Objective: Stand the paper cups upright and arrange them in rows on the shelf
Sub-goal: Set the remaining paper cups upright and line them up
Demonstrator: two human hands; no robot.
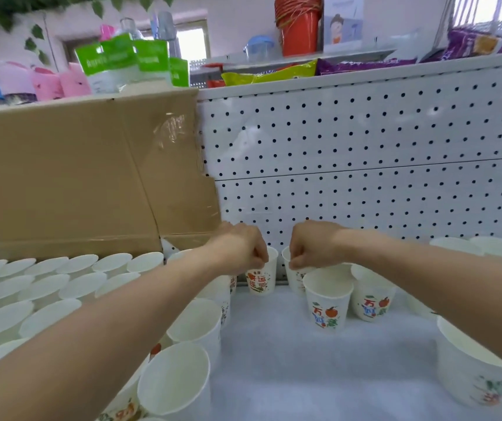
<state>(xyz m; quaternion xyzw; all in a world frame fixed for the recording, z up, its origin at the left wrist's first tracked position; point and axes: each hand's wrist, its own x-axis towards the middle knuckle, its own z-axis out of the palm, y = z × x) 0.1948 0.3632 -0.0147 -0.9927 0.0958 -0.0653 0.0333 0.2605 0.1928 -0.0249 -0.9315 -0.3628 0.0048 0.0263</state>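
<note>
here the left hand (pixel 239 249), fingers curled, pinches the rim of an upright cup (pixel 260 281) at the back of the shelf (pixel 289 360), close to the pegboard (pixel 365 147), and the right hand (pixel 313 247) pinches the rim of a second cup (pixel 293 282) just beside it. rows of cups (pixel 61 287) stand upright on the shelf's left below a box (pixel 61 177), and loose cups (pixel 328 302) stand on the right, the near ones showing nothing inside.

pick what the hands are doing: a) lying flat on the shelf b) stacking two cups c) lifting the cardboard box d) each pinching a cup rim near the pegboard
d: the left hand pinches the rim of the left cup and the right hand the rim of the right cup, both upright by the pegboard.
</note>
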